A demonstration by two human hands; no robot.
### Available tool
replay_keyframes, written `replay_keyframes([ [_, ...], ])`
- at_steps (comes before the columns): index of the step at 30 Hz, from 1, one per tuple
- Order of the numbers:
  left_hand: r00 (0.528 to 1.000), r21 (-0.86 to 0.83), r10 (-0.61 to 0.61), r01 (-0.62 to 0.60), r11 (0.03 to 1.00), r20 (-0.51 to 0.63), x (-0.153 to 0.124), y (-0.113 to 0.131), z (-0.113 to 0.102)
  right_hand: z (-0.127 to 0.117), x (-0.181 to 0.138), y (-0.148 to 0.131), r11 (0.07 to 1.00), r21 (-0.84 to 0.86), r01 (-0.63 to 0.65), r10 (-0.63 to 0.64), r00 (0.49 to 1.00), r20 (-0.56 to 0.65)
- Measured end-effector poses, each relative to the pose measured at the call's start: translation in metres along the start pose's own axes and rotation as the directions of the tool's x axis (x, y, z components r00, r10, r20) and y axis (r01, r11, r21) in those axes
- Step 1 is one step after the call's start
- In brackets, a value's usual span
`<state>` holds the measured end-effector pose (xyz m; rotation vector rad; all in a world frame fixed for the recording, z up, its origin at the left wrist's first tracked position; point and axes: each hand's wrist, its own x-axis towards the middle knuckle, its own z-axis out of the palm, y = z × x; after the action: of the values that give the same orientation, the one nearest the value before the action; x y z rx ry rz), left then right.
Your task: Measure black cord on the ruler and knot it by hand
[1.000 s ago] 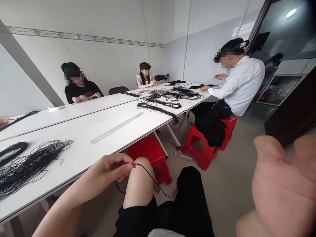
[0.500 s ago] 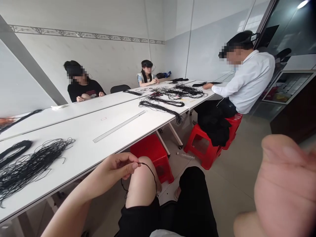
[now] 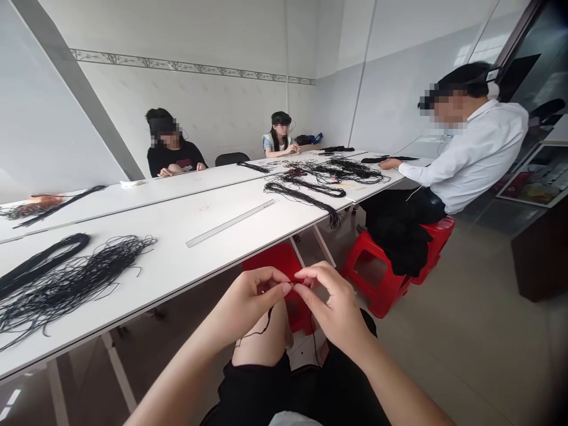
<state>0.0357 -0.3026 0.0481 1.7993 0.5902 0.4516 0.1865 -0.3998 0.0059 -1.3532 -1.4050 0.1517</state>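
Near the white table's front edge [image 3: 168,275]: two bare hands raised over the person's own bare knee [image 3: 260,343], fingertips meeting.

Left hand [image 3: 251,302]: fingers curled, thumb and forefinger pinched shut on a thin black cord [image 3: 265,326].

Right hand [image 3: 332,302]: thumb and forefinger closed on the same cord where the fingertips meet (it is barely visible there).

Cord: one strand drops past the knee, another hangs below the right hand.

Tabletop, left: a loose bundle of black cords [image 3: 75,278] lies just beyond the hands' reach, with a steel ruler [image 3: 231,223] farther along.

Tabletop, far end: more heaps of black cord [image 3: 328,171] lie spread out, some with tasselled ends.

Under the table: a red plastic stool [image 3: 284,260] sits directly behind the hands.

Right side: a co-worker in a white shirt [image 3: 470,154] sits on red stools [image 3: 377,278], one hand [image 3: 389,164] on the table beside a black cord [image 3: 388,158].

Across the table: two more seated people [image 3: 173,145] [image 3: 279,136], hands close to the table.
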Motion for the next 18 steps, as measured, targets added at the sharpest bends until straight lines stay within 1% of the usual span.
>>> replay_keyframes([
  [1,1.000,-0.138,-0.010,0.009,0.990,-0.010,0.001,-0.003,0.002,0.002,-0.001,0.002,1.000,0.012,-0.012,0.012,0.999,-0.048],
  [2,0.999,-0.285,-0.016,0.003,0.959,-0.043,0.003,-0.007,0.005,0.004,-0.003,0.003,0.999,0.037,-0.030,0.033,0.996,-0.084],
  [3,0.995,-0.420,-0.024,-0.019,0.907,-0.098,0.004,-0.011,0.009,0.008,-0.005,0.001,0.996,0.073,-0.051,0.059,0.993,-0.098],
  [4,0.985,-0.526,-0.038,-0.056,0.849,-0.166,0.006,-0.014,0.013,0.012,-0.008,-0.002,0.990,0.121,-0.072,0.083,0.993,-0.088],
  [5,0.969,-0.595,-0.053,-0.103,0.797,-0.240,0.007,-0.017,0.017,0.018,-0.011,-0.005,0.980,0.177,-0.094,0.106,0.993,-0.058],
  [6,0.948,-0.630,-0.066,-0.153,0.762,-0.310,0.007,-0.019,0.021,0.024,-0.015,-0.008,0.964,0.237,-0.120,0.127,0.992,-0.015],
  [7,0.927,-0.640,-0.074,-0.195,0.743,-0.368,0.008,-0.021,0.024,0.031,-0.019,-0.011,0.941,0.301,-0.157,0.153,0.988,0.035],
  [9,0.893,-0.628,-0.079,-0.246,0.738,-0.443,0.008,-0.023,0.026,0.043,-0.025,-0.012,0.869,0.422,-0.260,0.220,0.965,0.142],
  [10,0.883,-0.616,-0.079,-0.257,0.744,-0.463,0.007,-0.023,0.023,0.047,-0.027,-0.011,0.824,0.470,-0.316,0.252,0.948,0.196],
  [12,0.879,-0.581,-0.075,-0.246,0.776,-0.472,0.006,-0.024,0.010,0.047,-0.030,-0.006,0.744,0.529,-0.409,0.289,0.910,0.296],
  [14,0.870,-0.514,-0.061,-0.230,0.826,-0.488,0.003,-0.025,-0.010,0.037,-0.030,0.002,0.696,0.538,-0.476,0.297,0.873,0.388],
  [15,0.853,-0.465,-0.049,-0.234,0.854,-0.519,0.000,-0.025,-0.021,0.029,-0.030,0.006,0.684,0.525,-0.506,0.300,0.851,0.430],
  [17,0.798,-0.404,-0.044,-0.256,0.878,-0.601,-0.007,-0.027,-0.043,0.009,-0.029,0.014,0.684,0.463,-0.563,0.326,0.805,0.496],
  [18,0.772,-0.383,-0.049,-0.258,0.887,-0.634,-0.012,-0.027,-0.052,-0.001,-0.029,0.018,0.703,0.418,-0.576,0.353,0.792,0.498],
])
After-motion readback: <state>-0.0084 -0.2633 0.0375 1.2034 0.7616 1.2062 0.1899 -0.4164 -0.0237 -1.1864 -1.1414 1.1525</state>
